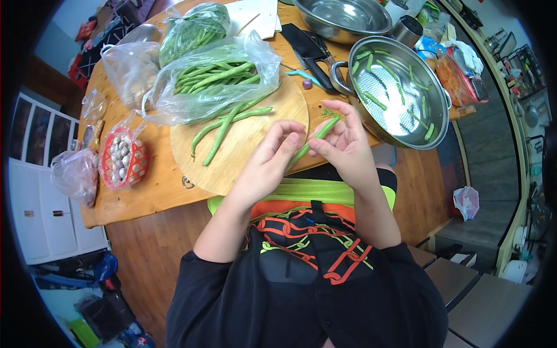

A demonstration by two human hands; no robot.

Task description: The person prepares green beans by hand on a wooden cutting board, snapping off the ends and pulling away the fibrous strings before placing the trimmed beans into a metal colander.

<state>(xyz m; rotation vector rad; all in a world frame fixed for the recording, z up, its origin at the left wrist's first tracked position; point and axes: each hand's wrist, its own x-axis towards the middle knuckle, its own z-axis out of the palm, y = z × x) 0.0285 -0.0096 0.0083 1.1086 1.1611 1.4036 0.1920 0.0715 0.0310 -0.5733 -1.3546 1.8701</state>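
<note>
My right hand (346,143) pinches a green bean (323,132) between thumb and fingers, above the table's near edge. The bean slants down toward my left hand (278,150), whose curled fingers are close to its lower end; whether they grip it I cannot tell. Under and left of my hands lies a round wooden cutting board (243,161) with a few loose beans (223,135) on it. An open plastic bag (163,104) full of green beans rests over the board's far part. To the right, a steel steamer pot (402,82) with a perforated bottom holds several short bean pieces.
Behind the board lie a black cleaver (304,43), a blue-handled peeler (304,77) and a small purple bulb (307,84). A large steel bowl (343,17) stands beyond the pot. At left are a red basket (141,163) of small round bulbs and filled plastic bags (76,174).
</note>
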